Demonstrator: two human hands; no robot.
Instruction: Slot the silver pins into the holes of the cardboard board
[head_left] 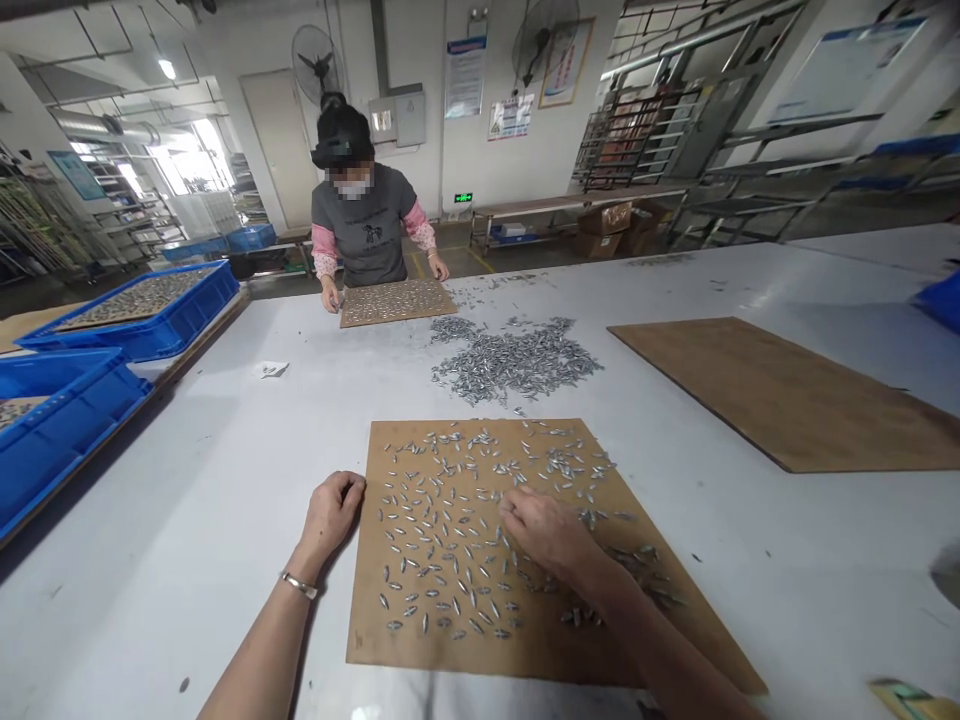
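Observation:
A brown board (420,655) lies on the white table in front of me, covered with small, silvery, spindle-shaped metal pieces (469,530). On its left half they lie spread apart; toward the upper right they bunch together. My left hand (334,510) rests on the table with curled fingers against the board's left edge, and nothing shows in it. Over the middle of the board, my right hand (544,525) has its fingers drawn together down among the pieces. Whatever its fingertips hold is hidden. The right forearm covers part of a darker cluster of pieces (645,570).
Beyond my board is a loose heap of metal pieces (517,360). A co-worker (371,220) stands across the table with both hands at another covered board (397,302). A bare brown board (780,400) lies right. Blue crates (75,410) stand left.

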